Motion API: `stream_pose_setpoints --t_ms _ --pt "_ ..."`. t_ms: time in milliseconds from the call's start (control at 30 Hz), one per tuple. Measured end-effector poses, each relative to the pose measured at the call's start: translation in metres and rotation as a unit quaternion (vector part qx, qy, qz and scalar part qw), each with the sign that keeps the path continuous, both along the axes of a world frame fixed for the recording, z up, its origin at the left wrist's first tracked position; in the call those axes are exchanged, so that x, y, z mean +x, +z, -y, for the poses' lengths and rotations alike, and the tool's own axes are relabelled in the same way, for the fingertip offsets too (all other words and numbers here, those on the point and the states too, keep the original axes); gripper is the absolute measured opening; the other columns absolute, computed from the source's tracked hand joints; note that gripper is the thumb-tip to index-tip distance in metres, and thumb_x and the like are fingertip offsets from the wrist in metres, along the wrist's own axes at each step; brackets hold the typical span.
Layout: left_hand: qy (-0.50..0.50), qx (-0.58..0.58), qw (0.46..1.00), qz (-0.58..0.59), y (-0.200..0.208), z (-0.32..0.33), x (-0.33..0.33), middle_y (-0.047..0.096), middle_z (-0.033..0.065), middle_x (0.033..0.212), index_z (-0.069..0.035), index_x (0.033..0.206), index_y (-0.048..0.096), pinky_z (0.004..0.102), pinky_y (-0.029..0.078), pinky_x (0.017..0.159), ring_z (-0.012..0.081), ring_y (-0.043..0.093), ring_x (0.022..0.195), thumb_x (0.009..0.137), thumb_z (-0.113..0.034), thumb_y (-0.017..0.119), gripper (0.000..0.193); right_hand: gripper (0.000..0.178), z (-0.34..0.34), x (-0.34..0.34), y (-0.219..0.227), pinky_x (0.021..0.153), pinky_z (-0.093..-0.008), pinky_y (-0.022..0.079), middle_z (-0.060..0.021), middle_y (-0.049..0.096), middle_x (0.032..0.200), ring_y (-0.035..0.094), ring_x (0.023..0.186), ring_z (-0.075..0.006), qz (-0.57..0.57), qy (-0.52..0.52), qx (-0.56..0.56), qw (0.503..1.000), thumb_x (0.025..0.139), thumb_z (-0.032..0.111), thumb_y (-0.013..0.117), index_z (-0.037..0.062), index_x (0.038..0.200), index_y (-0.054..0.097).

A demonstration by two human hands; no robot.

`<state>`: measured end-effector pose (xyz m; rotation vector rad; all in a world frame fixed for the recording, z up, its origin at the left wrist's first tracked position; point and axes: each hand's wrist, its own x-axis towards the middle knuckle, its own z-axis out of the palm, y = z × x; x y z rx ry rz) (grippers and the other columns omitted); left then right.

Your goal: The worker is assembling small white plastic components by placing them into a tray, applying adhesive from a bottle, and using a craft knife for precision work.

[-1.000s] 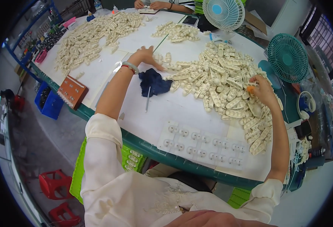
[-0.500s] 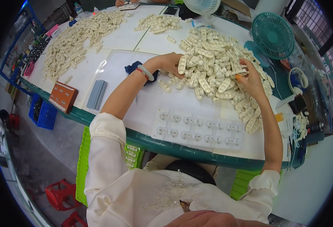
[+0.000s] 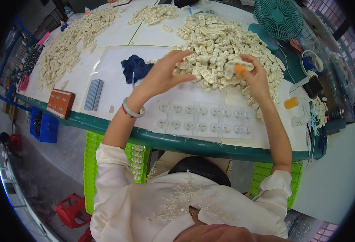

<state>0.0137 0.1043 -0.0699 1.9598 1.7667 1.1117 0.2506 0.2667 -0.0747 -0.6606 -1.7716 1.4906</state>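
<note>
A large heap of cream-white oblong plastic pieces with rounded hollows covers the table in front of me. At its near left side my left hand hovers with thumb and fingers spread, nothing between them. My right hand is over the heap's right part, closed on a cream plastic piece; an orange cover is on one fingertip. Another cream piece appears at these fingertips, but I cannot tell whether it is held. Nearer me lies a whitish plate with paired rounded seats in two rows.
Left of my hands are a dark blue cloth, a ribbed grey-blue block and a brown block. More pieces lie far left. A green fan stands far right. Lime-green trays sit below the table edge.
My left hand has drawn back from the heap and opened. My right hand has shifted left, a piece in its fingers. The whole view has tilted, so the table sits higher.
</note>
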Motion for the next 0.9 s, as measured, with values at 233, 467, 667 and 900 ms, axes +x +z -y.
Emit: stream_pose_setpoints --t_ms 233,467,667,900 --pt "0.064 0.165 0.970 -0.167 -0.024 -0.075 -0.007 0.046 0.0226 0.130 -0.004 0.131 0.047 0.0418 0.038 0.100 0.0373 0.047 0.116 0.077 -0.051 0.068 0.075 0.044 0.026 -0.017 -0.005 0.073 -0.0307 0.051 -0.0039 0.059 0.106 0.058 0.092 -0.0159 0.150 0.029 0.344 0.926 0.074 0.009 0.074 0.0049 0.113 0.056" --pt "0.120 -0.019 0.992 -0.014 -0.053 -0.198 -0.107 0.047 0.0241 0.133 -0.006 0.131 0.051 0.0431 0.030 0.105 0.0363 0.042 0.125 0.085 -0.069 0.038 0.078 0.027 -0.022 -0.031 0.005 0.069 -0.0304 0.051 -0.0095 0.060 0.100 0.060 0.084 -0.0166 -0.084 -0.015 -0.126 0.988 0.091 0.013 0.055 0.0013 0.115 0.053" --pt "0.249 -0.100 0.961 -0.064 -0.066 -0.239 -0.123 0.048 0.0178 0.134 -0.006 0.129 0.053 0.0439 0.033 0.104 0.0319 0.045 0.124 0.086 -0.067 0.037 0.076 0.029 -0.002 0.026 -0.005 0.060 -0.0265 0.049 -0.0132 0.058 0.109 0.059 0.083 -0.0176 -0.149 0.005 -0.343 0.928 0.098 0.028 0.042 0.0084 0.117 0.051" --pt "0.085 -0.096 0.963 0.238 -0.063 -0.238 -0.090 0.044 0.0158 0.138 -0.004 0.137 0.042 0.0378 0.036 0.101 0.0280 0.042 0.127 0.090 -0.053 0.048 0.068 0.034 0.002 0.052 -0.027 0.056 -0.0230 0.046 -0.0167 0.058 0.112 0.058 0.078 -0.0150 -0.209 0.072 -0.381 0.898 0.098 0.025 0.041 0.0067 0.125 0.048"
